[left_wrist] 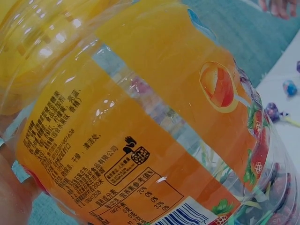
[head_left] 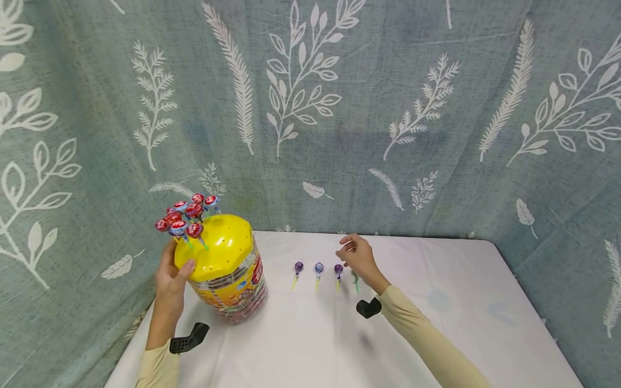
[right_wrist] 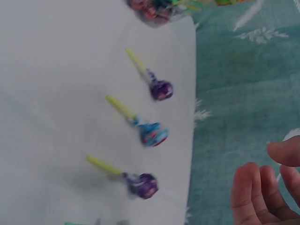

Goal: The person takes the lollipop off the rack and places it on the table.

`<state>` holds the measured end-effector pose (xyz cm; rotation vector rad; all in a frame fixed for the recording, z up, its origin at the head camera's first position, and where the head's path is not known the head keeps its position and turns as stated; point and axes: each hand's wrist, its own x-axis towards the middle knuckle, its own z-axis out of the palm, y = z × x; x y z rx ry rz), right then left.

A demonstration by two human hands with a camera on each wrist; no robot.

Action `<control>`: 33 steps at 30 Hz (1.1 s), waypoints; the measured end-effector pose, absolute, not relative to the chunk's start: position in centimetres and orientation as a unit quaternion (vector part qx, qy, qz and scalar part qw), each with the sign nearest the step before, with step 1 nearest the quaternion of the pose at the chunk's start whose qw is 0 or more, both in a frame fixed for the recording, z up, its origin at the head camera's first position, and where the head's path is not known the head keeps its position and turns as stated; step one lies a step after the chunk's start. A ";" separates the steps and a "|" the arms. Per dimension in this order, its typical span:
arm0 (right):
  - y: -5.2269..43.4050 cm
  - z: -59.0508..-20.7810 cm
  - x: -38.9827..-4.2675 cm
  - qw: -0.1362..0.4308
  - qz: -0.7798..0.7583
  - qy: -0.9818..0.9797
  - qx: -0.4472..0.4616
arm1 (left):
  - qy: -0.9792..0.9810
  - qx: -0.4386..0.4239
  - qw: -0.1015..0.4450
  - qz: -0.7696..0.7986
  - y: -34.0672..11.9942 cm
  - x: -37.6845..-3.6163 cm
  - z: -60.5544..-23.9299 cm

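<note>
A large clear candy jar (head_left: 235,293) with a yellow lid (head_left: 225,242) and printed orange label (left_wrist: 154,117) stands at the left. My left hand (head_left: 170,280) grips it at the lid's edge, thumb over the top. Several lollipops with red or blue wrappers (head_left: 178,227) stick up from the lid's far left part. To the jar's right, a row of lollipops lies on the table: a purple one (head_left: 298,267), a blue one (head_left: 318,267), another purple one (head_left: 338,268) and a green-stick one (head_left: 356,281). Above the row's right end hovers my right hand (head_left: 359,257), fingers loosely bent, holding nothing.
The white-covered table (head_left: 436,334) reaches back to a teal curtain (head_left: 310,178) with white leaf prints, which also hangs along both sides. Small holes dot the bare part of the lid. More lollipops (left_wrist: 281,206) show through the jar's clear wall.
</note>
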<state>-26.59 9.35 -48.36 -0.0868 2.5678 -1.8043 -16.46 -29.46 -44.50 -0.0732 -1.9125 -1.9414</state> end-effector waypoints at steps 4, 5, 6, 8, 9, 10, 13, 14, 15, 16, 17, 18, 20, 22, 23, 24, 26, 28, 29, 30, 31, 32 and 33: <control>8.7 -46.9 -26.4 -0.006 -0.592 0.804 -0.056 | -0.690 -0.023 0.203 -0.695 -29.4 -16.5 -44.5; 8.5 -46.5 -26.4 -0.006 -0.595 0.801 -0.064 | -0.691 -0.020 0.202 -0.694 -29.4 -16.5 -44.4; 8.2 -46.1 -26.3 -0.005 -0.599 0.797 -0.072 | -0.691 -0.018 0.201 -0.694 -29.5 -16.5 -44.4; 7.8 -45.3 -26.2 -0.003 -0.606 0.790 -0.089 | -0.690 -0.017 0.201 -0.695 -29.5 -16.5 -44.4; 7.6 -44.8 -26.1 -0.004 -0.610 0.787 -0.098 | -0.690 -0.017 0.201 -0.695 -29.5 -16.5 -44.4; 7.4 -44.0 -25.8 -0.002 -0.610 0.785 -0.107 | -0.689 -0.018 0.201 -0.696 -29.4 -16.5 -44.4; 6.7 -41.8 -25.0 -0.001 -0.614 0.778 -0.132 | -0.689 -0.017 0.199 -0.697 -29.5 -16.5 -44.4; 6.5 -40.9 -24.6 0.000 -0.614 0.777 -0.141 | -0.689 -0.017 0.198 -0.696 -29.4 -16.5 -44.4; 6.2 -40.1 -24.3 0.000 -0.612 0.777 -0.150 | -0.690 -0.016 0.197 -0.696 -29.4 -16.5 -44.4; 6.0 -39.3 -23.9 0.003 -0.609 0.777 -0.158 | -0.692 -0.015 0.197 -0.694 -29.4 -16.5 -44.4; 5.8 -38.9 -23.8 0.002 -0.610 0.775 -0.167 | -0.693 -0.014 0.197 -0.693 -29.4 -16.4 -44.5; 5.6 -38.3 -23.4 0.005 -0.609 0.774 -0.176 | -0.693 -0.014 0.197 -0.693 -29.4 -16.4 -44.5; 5.2 -37.9 -23.4 0.003 -0.608 0.770 -0.191 | -0.689 -0.018 0.201 -0.696 -29.4 -16.4 -44.6; 4.7 -37.9 -23.6 0.000 -0.613 0.764 -0.202 | -0.687 -0.020 0.204 -0.697 -29.4 -16.3 -44.7; 4.5 -38.0 -23.9 -0.002 -0.616 0.760 -0.207 | -0.685 -0.022 0.206 -0.699 -29.4 -16.3 -44.7; 4.3 -38.2 -24.1 -0.004 -0.617 0.759 -0.209 | -0.684 -0.022 0.206 -0.699 -29.4 -16.3 -44.8; 3.7 -38.5 -24.5 -0.011 -0.618 0.756 -0.216 | -0.684 -0.022 0.208 -0.699 -29.5 -16.2 -44.8; 3.2 -38.7 -24.9 -0.014 -0.617 0.757 -0.217 | -0.682 -0.022 0.211 -0.700 -29.5 -16.2 -44.8; 3.0 -38.7 -25.0 -0.017 -0.614 0.759 -0.218 | -0.684 -0.021 0.212 -0.698 -29.5 -16.2 -44.8; 2.7 -38.5 -25.1 -0.020 -0.611 0.761 -0.219 | -0.684 -0.020 0.212 -0.698 -29.5 -16.3 -44.8; 2.5 -38.3 -25.1 -0.023 -0.609 0.762 -0.221 | -0.683 -0.021 0.213 -0.698 -29.4 -16.3 -44.8; 2.3 -38.0 -25.2 -0.027 -0.607 0.763 -0.222 | -0.684 -0.020 0.213 -0.697 -29.4 -16.3 -44.8; 2.1 -37.8 -25.2 -0.029 -0.603 0.765 -0.225 | -0.685 -0.020 0.213 -0.696 -29.4 -16.4 -44.7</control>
